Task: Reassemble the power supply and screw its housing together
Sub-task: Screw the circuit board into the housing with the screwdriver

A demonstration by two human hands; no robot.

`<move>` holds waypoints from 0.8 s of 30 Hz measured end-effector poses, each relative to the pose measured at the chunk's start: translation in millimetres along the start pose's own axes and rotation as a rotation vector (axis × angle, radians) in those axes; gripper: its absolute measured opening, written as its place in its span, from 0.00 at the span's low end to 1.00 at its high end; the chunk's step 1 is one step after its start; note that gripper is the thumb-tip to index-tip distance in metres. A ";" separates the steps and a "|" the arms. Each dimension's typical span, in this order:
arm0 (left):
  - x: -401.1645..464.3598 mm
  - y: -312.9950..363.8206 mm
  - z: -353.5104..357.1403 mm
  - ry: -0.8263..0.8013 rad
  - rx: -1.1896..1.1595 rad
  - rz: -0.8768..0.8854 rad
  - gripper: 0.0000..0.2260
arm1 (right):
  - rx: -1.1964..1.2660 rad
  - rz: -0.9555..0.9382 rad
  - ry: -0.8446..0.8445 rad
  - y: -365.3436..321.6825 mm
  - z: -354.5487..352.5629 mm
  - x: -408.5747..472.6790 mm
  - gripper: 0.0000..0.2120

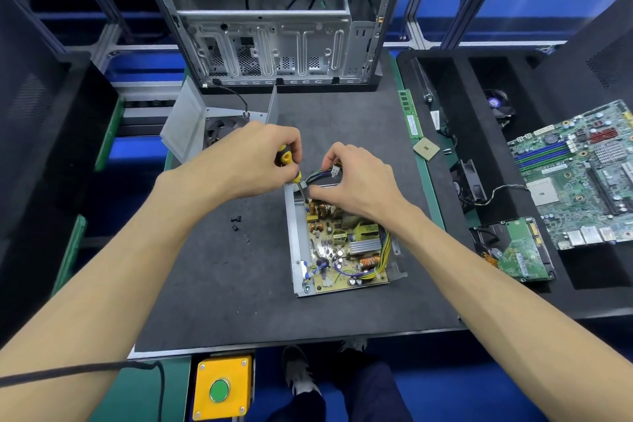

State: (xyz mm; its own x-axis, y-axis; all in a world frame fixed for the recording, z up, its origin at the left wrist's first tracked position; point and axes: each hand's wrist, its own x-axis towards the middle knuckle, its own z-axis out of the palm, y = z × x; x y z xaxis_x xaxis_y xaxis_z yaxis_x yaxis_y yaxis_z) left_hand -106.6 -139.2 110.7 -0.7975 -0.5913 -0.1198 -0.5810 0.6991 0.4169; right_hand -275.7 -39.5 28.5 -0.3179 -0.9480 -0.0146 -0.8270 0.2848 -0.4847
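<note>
Head view: your left hand [263,154] grips the screwdriver [289,166] at the circuit board's [346,243] far corner, your right hand [356,181] pinches there; the cover [191,123] beyond it is unfitted.

screwdriver [289,171] tip hidden behind right hand [356,181]

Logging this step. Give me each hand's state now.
Left hand: grips the screwdriver.
Right hand: fingers curled at the power supply corner; hold unclear.

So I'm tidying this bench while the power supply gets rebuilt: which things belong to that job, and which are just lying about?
In use:
left hand holding the screwdriver
right hand
open power supply
loose screws
housing cover

Lying about:
motherboard
hard drive
RAM stick
CPU
computer case
</note>
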 end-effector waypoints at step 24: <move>6.8 26.1 6.5 -0.084 0.273 0.135 0.04 | 0.006 -0.001 -0.010 -0.7 1.5 1.1 0.20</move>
State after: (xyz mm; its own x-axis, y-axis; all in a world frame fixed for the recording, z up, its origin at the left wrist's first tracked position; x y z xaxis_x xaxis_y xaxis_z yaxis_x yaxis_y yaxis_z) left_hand -128.2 -122.3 114.9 -0.8744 -0.4585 -0.1590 -0.4822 0.8579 0.1778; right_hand -274.7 -41.0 27.5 -0.3129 -0.9495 -0.0229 -0.8243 0.2835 -0.4900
